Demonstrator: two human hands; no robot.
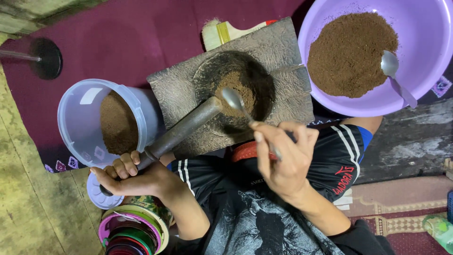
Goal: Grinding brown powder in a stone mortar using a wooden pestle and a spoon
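While a maroon cloth (141, 33) covers the floor under the work, we see worn, stained boards (28, 198) to one side and a patterned rug (401, 208) to the other. On the cloth sits a grey stone mortar block (278, 52), its round hollow holding brown powder (236, 92). The heavy pestle (181, 130) lies slanted, its long axis running from the hollow's rim down toward our left hand (130, 177), which is clenched around its lower end. It looks dark, smooth and cylindrical. Our right hand (283, 158) pinches a metal spoon (236, 101), bowl pointing up into the powder. A clear plastic tub (94, 123) with powder stands just beside the block, a purple basin (424, 28) of powder with a second spoon (394, 73) opposite.
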